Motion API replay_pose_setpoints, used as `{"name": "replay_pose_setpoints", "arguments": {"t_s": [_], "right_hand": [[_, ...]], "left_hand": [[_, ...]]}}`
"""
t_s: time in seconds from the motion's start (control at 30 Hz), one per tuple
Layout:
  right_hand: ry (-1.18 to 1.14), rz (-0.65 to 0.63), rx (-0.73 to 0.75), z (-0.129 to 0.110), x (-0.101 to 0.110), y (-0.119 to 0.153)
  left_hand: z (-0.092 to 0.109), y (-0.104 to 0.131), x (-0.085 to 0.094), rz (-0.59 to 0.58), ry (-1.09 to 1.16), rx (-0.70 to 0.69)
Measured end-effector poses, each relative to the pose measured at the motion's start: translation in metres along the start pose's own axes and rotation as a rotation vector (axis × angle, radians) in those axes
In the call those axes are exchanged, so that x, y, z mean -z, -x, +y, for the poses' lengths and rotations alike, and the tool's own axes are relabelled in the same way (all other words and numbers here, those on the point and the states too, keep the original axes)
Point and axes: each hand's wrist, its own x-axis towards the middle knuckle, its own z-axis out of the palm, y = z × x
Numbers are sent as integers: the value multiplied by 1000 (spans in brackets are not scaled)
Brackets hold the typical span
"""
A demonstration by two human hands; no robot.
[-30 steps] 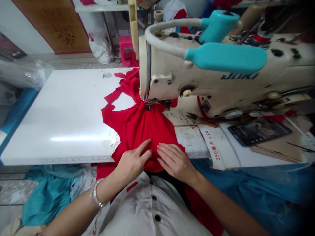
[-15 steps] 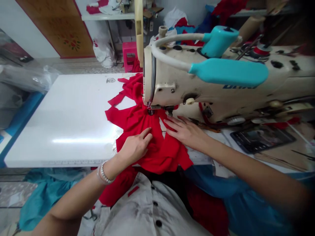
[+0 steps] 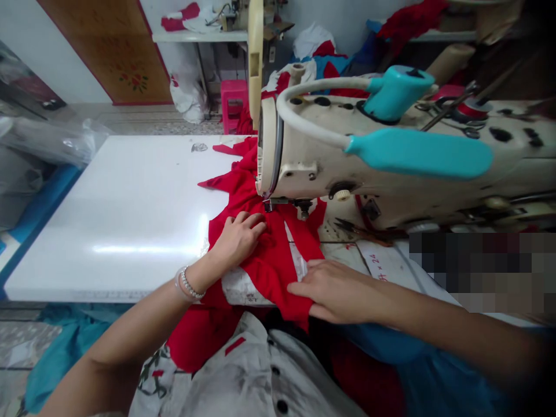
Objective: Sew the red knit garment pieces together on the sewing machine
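Note:
Red fabric lies in folds under the needle area of a cream sewing machine and hangs toward my lap. My left hand, a beaded bracelet at its wrist, is closed on the cloth just left of and below the presser foot, fingers curled into it. Nearer the table's front edge, my right hand grips the right side of the fabric, thumb and fingers pinched around it. Between the hands the cloth is stretched, with a narrow gap at its right. The fingertips are partly hidden in the cloth.
A turquoise lamp with a bendable neck sits on the machine. Small scissors lie right of the needle area. The white tabletop extends left. Behind stand a pink stool and another table.
My right hand has moved down toward the table's front edge and now grips the fabric. My left hand has moved slightly up and left, its fingers curling. The cloth has been pulled and narrowed.

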Motion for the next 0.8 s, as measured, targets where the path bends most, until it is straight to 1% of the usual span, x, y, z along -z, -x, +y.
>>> {"name": "replay_pose_setpoints", "arguments": {"t_s": [0.07,0.13,0.17,0.27,0.3,0.33,0.37,0.4,0.43,0.53,0.57,0.6,0.63,0.73,0.8], "right_hand": [[-4,-92,41,-10,2,-8],[-71,-154,63,-22,0,-15],[-155,-175,79,-28,-3,-19],[-532,-229,203,-46,-16,-30],[-613,-238,219,-51,-21,-33],[-635,-236,205,-54,-26,-37],[-602,-211,167,-56,-30,-40],[-531,-151,117,-56,-34,-42],[-439,-48,70,-55,-37,-42],[-157,403,-13,-47,-48,-37],[-78,527,-36,-44,-53,-33],[-12,607,-55,-42,-59,-30],[41,645,-70,-41,-64,-27],[124,651,-82,-45,-77,-20],[146,665,-78,-50,-78,-18]], "left_hand": [[-1,0,-2,19,5,29],[-4,0,-4,31,20,39],[-6,0,-6,36,28,35],[-17,-2,-12,61,46,-13],[-20,-2,-13,70,49,-35],[-21,-1,-13,83,43,-53],[-20,2,-12,97,28,-70],[-17,6,-11,108,6,-94],[-12,12,-10,116,-16,-128],[10,33,-9,113,-27,-236],[17,38,-11,109,-10,-250],[22,42,-13,111,10,-235],[24,45,-16,116,31,-199],[23,45,-21,152,74,-64],[20,43,-22,201,58,-62]]}}
